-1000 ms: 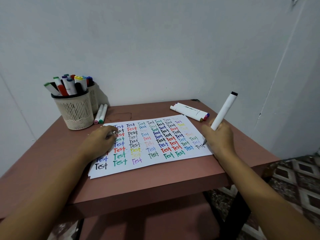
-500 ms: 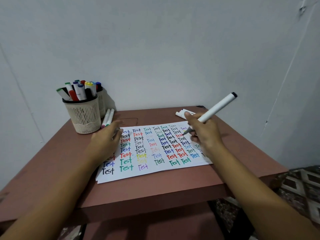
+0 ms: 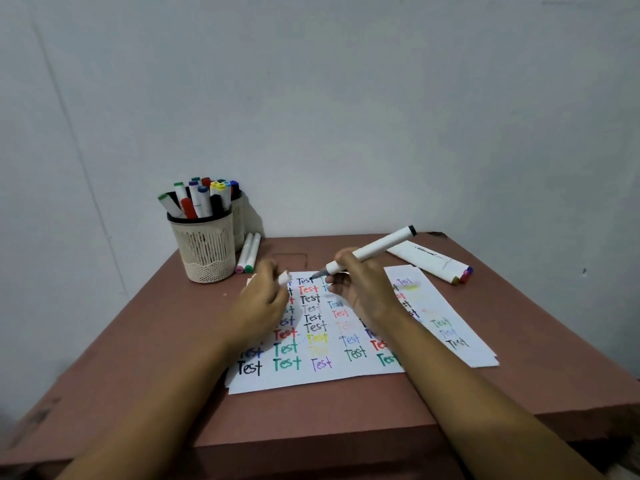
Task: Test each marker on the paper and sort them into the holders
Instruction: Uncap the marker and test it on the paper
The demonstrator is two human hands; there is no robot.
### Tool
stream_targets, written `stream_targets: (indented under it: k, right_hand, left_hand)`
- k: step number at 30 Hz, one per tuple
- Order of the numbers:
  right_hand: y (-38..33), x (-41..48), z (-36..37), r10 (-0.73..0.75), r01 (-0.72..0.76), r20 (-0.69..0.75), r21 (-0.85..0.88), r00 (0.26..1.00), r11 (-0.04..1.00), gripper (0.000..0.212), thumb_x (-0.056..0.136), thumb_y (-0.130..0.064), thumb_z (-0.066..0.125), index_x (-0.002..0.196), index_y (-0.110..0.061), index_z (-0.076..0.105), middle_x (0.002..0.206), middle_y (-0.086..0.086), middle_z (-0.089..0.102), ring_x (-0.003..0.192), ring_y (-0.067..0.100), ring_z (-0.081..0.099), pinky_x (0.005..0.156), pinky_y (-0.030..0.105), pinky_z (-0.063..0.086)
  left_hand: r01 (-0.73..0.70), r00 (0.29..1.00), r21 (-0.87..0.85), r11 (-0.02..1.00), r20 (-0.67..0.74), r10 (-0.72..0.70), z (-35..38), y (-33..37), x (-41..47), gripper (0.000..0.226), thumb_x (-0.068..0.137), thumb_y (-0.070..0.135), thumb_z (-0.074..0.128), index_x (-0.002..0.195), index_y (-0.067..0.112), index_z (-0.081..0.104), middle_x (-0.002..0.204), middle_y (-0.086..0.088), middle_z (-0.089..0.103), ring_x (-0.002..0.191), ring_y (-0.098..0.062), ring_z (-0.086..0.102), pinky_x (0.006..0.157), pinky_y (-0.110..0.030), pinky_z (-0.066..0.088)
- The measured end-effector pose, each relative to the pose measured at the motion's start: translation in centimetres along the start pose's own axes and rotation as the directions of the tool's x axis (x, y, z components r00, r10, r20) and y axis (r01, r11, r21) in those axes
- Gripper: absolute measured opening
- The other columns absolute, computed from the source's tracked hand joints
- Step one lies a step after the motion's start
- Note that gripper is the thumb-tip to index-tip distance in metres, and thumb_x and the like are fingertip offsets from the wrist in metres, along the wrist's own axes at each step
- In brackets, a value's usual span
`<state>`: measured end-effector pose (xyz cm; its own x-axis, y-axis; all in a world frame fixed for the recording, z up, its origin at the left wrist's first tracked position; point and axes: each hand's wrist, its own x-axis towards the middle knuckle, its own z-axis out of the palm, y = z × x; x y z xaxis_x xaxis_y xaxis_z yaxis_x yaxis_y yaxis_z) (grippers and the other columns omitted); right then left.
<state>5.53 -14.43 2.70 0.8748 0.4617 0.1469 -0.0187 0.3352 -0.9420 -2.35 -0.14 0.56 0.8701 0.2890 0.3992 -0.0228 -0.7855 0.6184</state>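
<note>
**Uncapped marker over the far edge of the paper**

Bench: the near edge is cut off at the bottom of the frame. The paper lies flat on it, with rows of coloured "Test"; your forearms and hands hide its middle columns.

Your right hand has its fingers clenched round the white marker. Your left hand is blurred.

The front holder stands far left, and the rear holder is mostly hidden behind it.

The marker's long axis runs from the black end, up and right, down to the grey tip, which points left. You cannot tell whether the tip touches the paper.

Loose markers lie far right. Two more lie beside the holders.

Your left fingers pinch a small white cap near the tip.
</note>
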Motion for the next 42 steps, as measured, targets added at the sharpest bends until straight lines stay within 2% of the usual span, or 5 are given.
stream_targets:
  k: [8,16,21,27,42]
  right_hand:
    - [0.5,0.7,0.4,0.000,-0.003,0.058,0.045,0.998,0.999,0.027,0.094,0.000,0.046,0.070,-0.011,0.052,0.069,0.010,0.061,0.060,0.017,0.057,0.055,0.023,0.050]
    - [1.1,0.6,0.4,0.022,-0.020,0.141,-0.021,0.990,1.000,0.013,0.093,-0.007,0.056,0.080,-0.011,0.057,0.068,0.004,0.065,0.056,0.011,0.062,0.052,0.020,0.048]
    - [1.3,0.7,0.1,0.051,-0.043,0.136,-0.054,0.989,0.998,0.012,0.091,-0.018,0.060,0.082,-0.010,0.062,0.061,-0.001,0.054,0.052,0.007,0.047,0.047,0.018,0.035]
    - [1.1,0.4,0.3,0.086,-0.083,0.185,-0.025,0.979,0.996,0.014,0.093,-0.017,0.057,0.081,-0.009,0.060,0.057,-0.001,0.056,0.046,0.005,0.048,0.041,0.015,0.036]
    - [1.4,0.7,-0.1,0.157,-0.170,0.229,0.041,0.961,0.985,0.010,0.093,-0.016,0.055,0.088,-0.008,0.058,0.055,-0.001,0.055,0.045,0.005,0.051,0.041,0.014,0.038]
  left_hand:
    - [-0.123,0.992,0.100,0.987,0.026,0.121,0.1,-0.4,0.5,0.007,0.098,0.023,0.040,0.101,0.024,0.034,0.076,0.016,0.043,0.076,-0.010,0.042,0.071,-0.029,0.025]
    - [-0.246,0.969,0.019,0.969,0.013,0.246,0.4,-0.7,0.4,0.009,0.096,0.026,0.043,0.102,0.019,0.042,0.076,0.012,0.044,0.070,-0.003,0.043,0.062,-0.025,0.031]
    - [-0.209,0.977,0.012,0.978,-0.025,0.210,0.3,-0.9,0.5,0.016,0.097,0.025,0.042,0.110,0.018,0.049,0.087,-0.004,0.061,0.078,-0.018,0.053,0.068,-0.030,0.037]
    - [-0.315,0.947,0.092,0.945,-0.035,0.319,0.2,-0.6,0.2,0.028,0.098,0.021,0.038,0.119,0.007,0.050,0.078,0.014,0.044,0.069,0.002,0.046,0.065,-0.008,0.033]
    - [-0.389,0.911,0.094,0.917,-0.110,0.398,1.5,-0.2,-0.1,0.028,0.093,0.014,0.034,0.104,-0.005,0.053,0.069,0.017,0.033,0.059,-0.003,0.037,0.064,-0.002,0.031]
